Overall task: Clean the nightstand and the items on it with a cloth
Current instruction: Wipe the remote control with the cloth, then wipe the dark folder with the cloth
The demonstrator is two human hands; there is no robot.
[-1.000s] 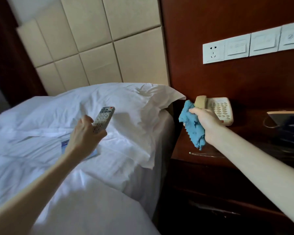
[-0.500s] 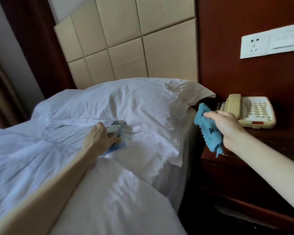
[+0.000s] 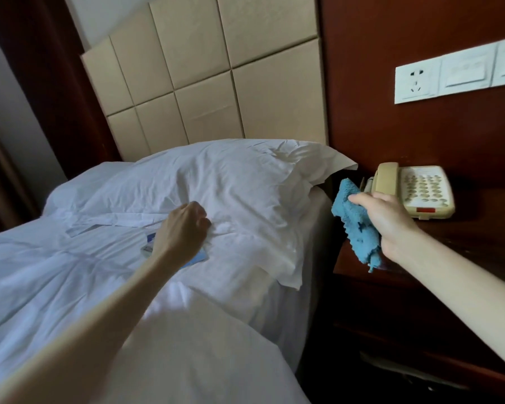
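Observation:
My right hand (image 3: 391,225) grips a crumpled blue cloth (image 3: 356,225) above the left end of the dark wooden nightstand (image 3: 464,243). It is just left of a beige push-button telephone (image 3: 420,191) that stands at the back of the nightstand. My left hand (image 3: 184,228) is curled, knuckles up, low over the white bed (image 3: 70,272). It covers most of a grey remote (image 3: 146,248), of which only a small end shows beside the wrist. Whether the fingers still grip the remote is hidden. A blue card (image 3: 200,255) peeks out under the hand.
A white pillow (image 3: 231,185) lies against the padded beige headboard (image 3: 216,83), its corner reaching toward the telephone. A white socket and switch panel (image 3: 449,74) is on the wood wall above the nightstand. A dark drawer front (image 3: 420,345) is below the nightstand top.
My left hand brought the remote down from the air onto the blue card on the bed and now covers it. My right hand with the cloth stayed beside the telephone. The view turned left.

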